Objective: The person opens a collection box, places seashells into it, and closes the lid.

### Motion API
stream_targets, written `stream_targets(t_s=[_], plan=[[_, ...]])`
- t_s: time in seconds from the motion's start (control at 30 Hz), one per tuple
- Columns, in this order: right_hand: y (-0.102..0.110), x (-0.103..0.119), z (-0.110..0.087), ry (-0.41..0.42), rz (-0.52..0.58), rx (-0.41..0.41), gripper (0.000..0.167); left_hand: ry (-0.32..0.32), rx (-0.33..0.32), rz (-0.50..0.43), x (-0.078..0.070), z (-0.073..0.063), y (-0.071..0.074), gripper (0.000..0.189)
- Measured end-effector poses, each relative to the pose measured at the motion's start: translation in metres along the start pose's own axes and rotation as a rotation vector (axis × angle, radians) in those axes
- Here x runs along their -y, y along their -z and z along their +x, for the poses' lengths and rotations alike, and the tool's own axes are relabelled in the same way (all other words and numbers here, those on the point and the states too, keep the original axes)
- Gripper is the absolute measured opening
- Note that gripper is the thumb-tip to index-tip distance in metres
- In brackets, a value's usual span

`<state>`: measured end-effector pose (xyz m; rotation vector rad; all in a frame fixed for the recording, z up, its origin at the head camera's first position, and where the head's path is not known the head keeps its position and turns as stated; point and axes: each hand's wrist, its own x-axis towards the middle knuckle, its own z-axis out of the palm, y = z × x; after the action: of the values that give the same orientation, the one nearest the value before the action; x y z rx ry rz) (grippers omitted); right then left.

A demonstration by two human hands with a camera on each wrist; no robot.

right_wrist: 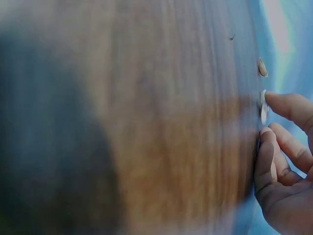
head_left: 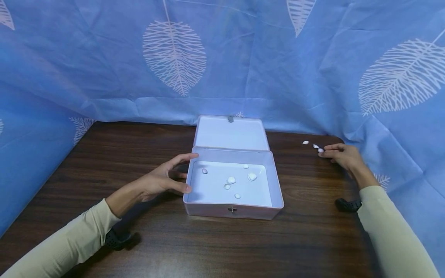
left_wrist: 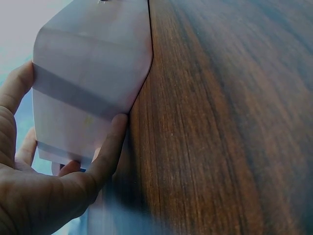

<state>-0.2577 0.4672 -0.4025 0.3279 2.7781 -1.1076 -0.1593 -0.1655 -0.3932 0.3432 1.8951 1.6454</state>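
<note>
Shells, six of them, small and whitish, lie scattered on the floor of the pale box standing on the dark wooden counter in front of you. Its lid is open on the far side, and a small metal clasp sits on the near wall. Your left hand is spread wide at the box's left side, touching it; your left wrist view shows one fingertip low on the wall, near the counter, and another up at the rim. Well to the right, near the counter's far right corner, three more shells lie in a loose line. Your right hand has its fingers bent and only slightly apart, tips at the nearest shell; I cannot tell whether they pinch it. The middle shell is just beside it, and the farthest shell lies apart from both. Blue cloth with white leaf prints hangs behind the counter. Light sleeves cover your forearms.
</note>
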Motion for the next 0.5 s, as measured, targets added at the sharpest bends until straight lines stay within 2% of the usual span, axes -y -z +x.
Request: stream_targets(t_s=[0.3,0.5], plan=[[0.0007,0.0047,0.0032,0.014,-0.098,-0.044,0.059,0.0,-0.013,0.012,-0.0009,0.0001,-0.0007,0.104],[-0.0029,0.0057,0.0044,0.005,-0.123,-0.055,0.056,-0.003,-0.01,0.018,0.0008,0.0004,-0.0007,0.104]])
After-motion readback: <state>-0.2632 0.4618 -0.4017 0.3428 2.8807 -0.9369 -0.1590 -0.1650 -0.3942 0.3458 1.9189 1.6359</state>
